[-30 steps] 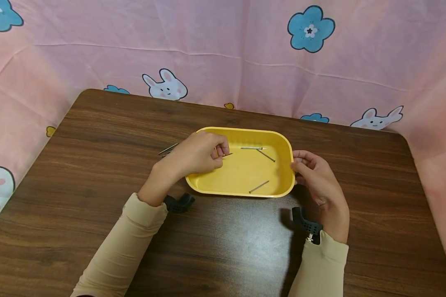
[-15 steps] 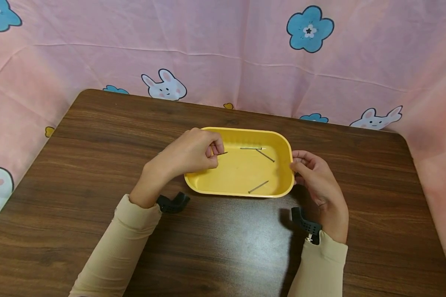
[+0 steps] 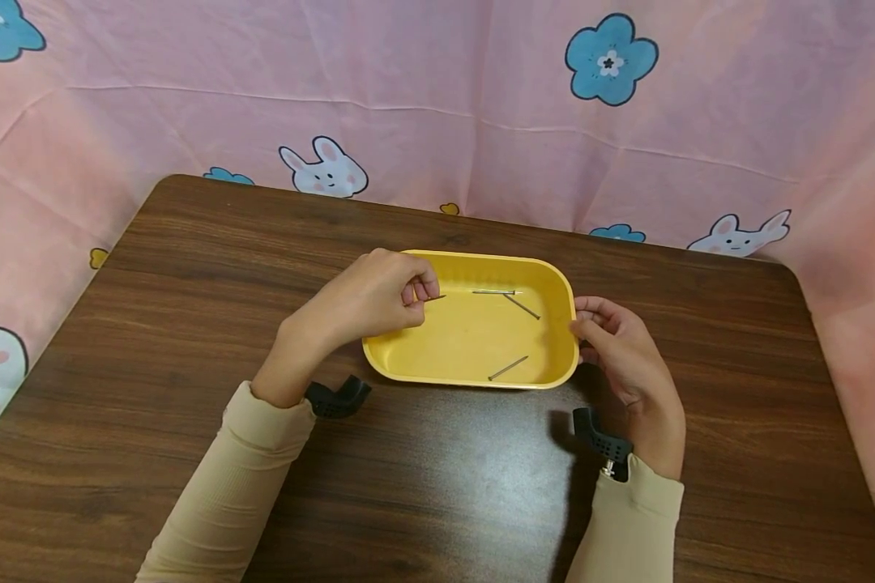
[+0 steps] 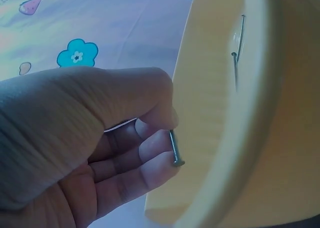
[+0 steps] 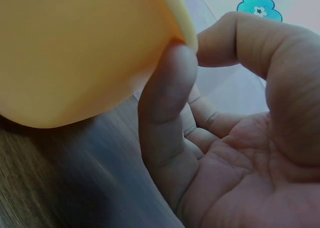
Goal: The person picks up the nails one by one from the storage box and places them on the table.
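From the head view, the left hand pinches a nail over the left end of the yellow tray, which sits mid-bench. Three more nails lie inside. The right hand touches the tray's right rim.

At the left wrist, the grip is closed on the nail, fingertips curled.

At the right wrist, the thumb presses the tray wall; fingers loosely curled.

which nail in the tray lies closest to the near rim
The lone nail lying slantwise near the tray's near rim; the other two meet at the far side.
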A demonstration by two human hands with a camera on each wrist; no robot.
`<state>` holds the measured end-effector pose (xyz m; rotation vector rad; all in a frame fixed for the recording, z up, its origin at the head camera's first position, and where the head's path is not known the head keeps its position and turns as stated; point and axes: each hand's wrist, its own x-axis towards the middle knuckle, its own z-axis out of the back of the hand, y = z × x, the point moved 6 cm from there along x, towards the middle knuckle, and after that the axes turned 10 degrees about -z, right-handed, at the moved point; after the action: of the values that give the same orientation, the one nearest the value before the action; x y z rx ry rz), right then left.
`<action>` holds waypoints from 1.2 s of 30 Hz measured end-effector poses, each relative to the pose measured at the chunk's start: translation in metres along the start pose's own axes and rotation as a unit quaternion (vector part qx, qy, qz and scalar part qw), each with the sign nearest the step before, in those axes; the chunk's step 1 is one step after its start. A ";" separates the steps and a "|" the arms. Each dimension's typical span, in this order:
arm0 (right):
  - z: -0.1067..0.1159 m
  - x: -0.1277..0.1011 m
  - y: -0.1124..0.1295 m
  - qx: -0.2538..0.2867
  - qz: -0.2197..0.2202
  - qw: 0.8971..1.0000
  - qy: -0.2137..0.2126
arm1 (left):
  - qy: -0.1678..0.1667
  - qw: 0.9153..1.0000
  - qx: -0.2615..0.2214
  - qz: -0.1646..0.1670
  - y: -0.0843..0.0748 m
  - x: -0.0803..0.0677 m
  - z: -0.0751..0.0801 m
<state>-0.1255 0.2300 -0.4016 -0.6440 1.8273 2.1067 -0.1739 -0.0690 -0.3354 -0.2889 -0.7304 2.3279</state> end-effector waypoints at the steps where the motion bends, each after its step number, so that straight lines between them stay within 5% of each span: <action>1: 0.000 0.000 0.000 0.000 0.000 1.000 -0.001 | -0.002 1.000 -0.001 0.000 0.000 0.000 0.001; 22: -0.001 0.000 0.000 0.003 -0.002 1.000 -0.007 | -0.033 0.999 -0.007 -0.002 0.007 -0.007 0.012; 36: -0.002 0.000 0.000 -0.005 0.001 1.000 -0.013 | -0.044 0.997 -0.063 0.015 0.019 -0.013 0.019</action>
<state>-0.1253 0.2283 -0.4017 -0.6135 1.8058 2.1175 -0.1818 -0.0975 -0.3306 -0.2552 -0.9247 2.3400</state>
